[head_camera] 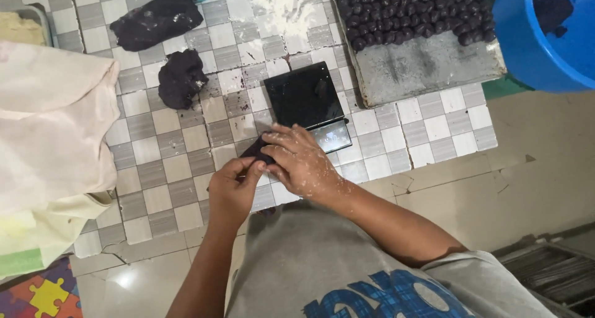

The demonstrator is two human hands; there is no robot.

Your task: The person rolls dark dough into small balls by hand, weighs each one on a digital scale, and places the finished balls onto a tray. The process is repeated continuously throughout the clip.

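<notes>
My left hand (232, 191) and my right hand (300, 162) meet over a small piece of dark purple dough (255, 150), both gripping it just above the checkered grey-and-white mat (164, 163). Right behind the hands sits a black digital scale (307, 98) with a small display at its near edge. Two larger lumps of the same dark dough lie farther back on the left, one lump (181, 77) close to the scale and the other lump (155, 20) beyond it. Both hands are dusted with flour.
A grey tray (427, 64) holds several small dark dough balls (409, 11) at the back right. A blue bucket (533, 45) with dough inside stands at the far right. A cream cloth (52, 126) covers something on the left. Flour is scattered on the mat behind the scale.
</notes>
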